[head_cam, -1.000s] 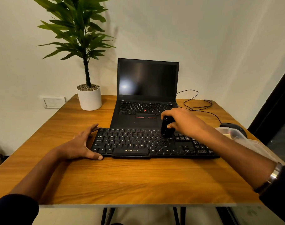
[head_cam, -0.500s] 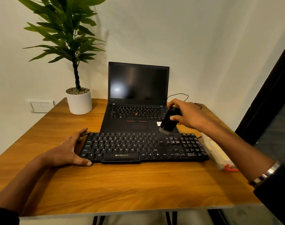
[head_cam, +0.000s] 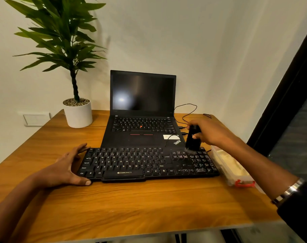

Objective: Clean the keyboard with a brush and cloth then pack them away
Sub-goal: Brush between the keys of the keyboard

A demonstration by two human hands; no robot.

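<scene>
Two bare hands are seen: a left hand [head_cam: 67,166] and a right hand [head_cam: 208,131]. One black full-size keyboard [head_cam: 145,163], one small black brush [head_cam: 192,141], one open black laptop [head_cam: 142,111], one green plant in a white pot [head_cam: 77,113], one clear plastic case [head_cam: 231,169] and one wooden table [head_cam: 131,207] are counted.

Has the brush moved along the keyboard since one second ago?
Yes. The brush moved right along the keyboard, from the middle keys to the top right keys.

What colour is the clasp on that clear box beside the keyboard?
Red; the clasp shows at the box's near end in the head view.
</scene>
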